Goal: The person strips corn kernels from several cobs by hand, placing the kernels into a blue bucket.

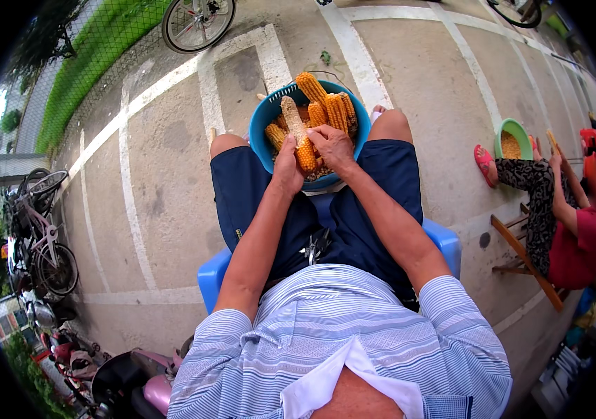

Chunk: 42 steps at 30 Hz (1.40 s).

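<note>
A partly shelled ear of dried corn (305,155) slants over a blue plastic basket (257,137) between my knees. Its upper part is bare, pale cob, while orange kernels cover the lower end. My left hand (288,166) grips this ear from the left side. From the right, my right hand (335,150) closes on it with thumb and fingertips at the edge of the kernels. Several unshelled ears (336,111) lie in the basket, some leaning on its far rim. Loose kernels show low in the basket, partly hidden by my hands.
To the right, another person in a red top (580,246) sits on a wooden seat (525,262), holding an ear of corn near a green basin (524,139) of kernels. My blue plastic chair (214,277) stands on concrete marked with white lines. Parked bicycles (49,246) are at left.
</note>
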Tool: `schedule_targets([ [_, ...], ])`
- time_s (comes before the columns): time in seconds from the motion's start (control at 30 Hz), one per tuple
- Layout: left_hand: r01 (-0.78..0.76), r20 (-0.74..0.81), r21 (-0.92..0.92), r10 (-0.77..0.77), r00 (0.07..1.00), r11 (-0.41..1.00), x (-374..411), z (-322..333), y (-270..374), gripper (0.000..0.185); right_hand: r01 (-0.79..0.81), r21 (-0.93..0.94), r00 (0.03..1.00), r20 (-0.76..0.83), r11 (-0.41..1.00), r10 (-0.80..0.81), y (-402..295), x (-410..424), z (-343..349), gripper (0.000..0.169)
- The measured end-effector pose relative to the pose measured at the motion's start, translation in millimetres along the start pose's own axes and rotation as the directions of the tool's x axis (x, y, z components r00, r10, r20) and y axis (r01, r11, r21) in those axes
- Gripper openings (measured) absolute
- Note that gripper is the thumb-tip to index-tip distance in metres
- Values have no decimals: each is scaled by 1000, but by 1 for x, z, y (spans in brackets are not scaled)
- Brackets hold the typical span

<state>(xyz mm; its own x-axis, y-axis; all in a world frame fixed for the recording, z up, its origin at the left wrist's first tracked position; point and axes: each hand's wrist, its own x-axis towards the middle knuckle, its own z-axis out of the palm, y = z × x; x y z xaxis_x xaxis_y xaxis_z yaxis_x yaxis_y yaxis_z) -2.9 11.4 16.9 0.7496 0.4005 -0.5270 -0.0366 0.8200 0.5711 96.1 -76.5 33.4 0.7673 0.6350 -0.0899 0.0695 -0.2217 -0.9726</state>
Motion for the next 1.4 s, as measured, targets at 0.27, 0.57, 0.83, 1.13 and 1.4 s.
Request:
schedule_targets([
  [0.27,171,175,45,-177,969,984,-4,5,0,37,-354,536,934,234,766,269,2,10,-12,39],
  [0.57,114,301,-54,-93,949,992,-24,42,6,43,-353,633,935,219,689,279,-10,18,-22,39],
  [0.83,32,200,59,-43,979,998,-6,29,-1,34,-224,477,974,127,850,186,-8,22,-11,40],
  [1.13,46,131,-26,-42,990,999,-9,37,-1,36,-298,480,954,178,825,241,-4,33,-7,38],
  [1.4,30,174,9,-31,984,1000,-5,31,-2,36,-275,534,962,151,800,229,0,34,-7,36],
])
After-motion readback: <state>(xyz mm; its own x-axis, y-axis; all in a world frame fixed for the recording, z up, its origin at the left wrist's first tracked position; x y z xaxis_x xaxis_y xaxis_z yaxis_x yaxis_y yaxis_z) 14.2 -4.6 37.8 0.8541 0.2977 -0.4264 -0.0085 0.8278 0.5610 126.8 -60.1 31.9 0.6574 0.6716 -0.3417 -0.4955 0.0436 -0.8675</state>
